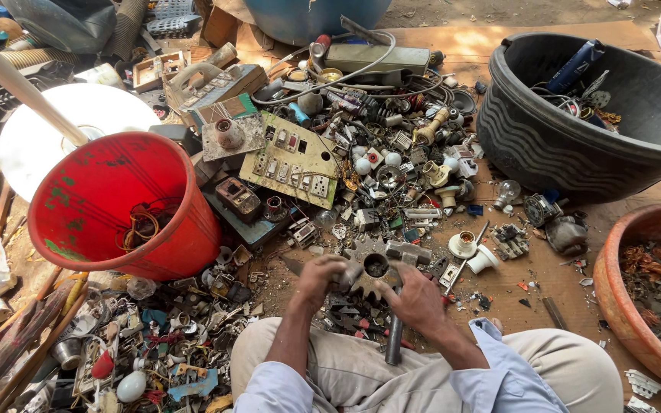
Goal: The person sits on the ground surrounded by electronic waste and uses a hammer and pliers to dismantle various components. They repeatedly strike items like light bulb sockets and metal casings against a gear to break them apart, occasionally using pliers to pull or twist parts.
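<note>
Now I see my left hand (317,277) closed around the left side of a toothed metal gear (374,269), thumb over its rim, so that grip is full. My right hand (416,297) wraps a dark hammer handle (394,340), which runs down between my knees, and its grip is shut tight on it; the hammer head (405,252) lies just at the gear's right edge, touching or nearly so, I cannot tell which. Both hands sit close together, low in the middle of the view, the gear between them and slightly above.

Room is tight. A heap of switches, sockets and small scrap (392,164) crowds right up to the gear's far side. A red bucket (120,203) lies tipped well to the left, its mouth toward me. A black tub (560,145) stands far right, an orange basin (629,306) nearer on that side. Between gear and basin the floor (552,268) has the barest patch, with only scattered bits.
</note>
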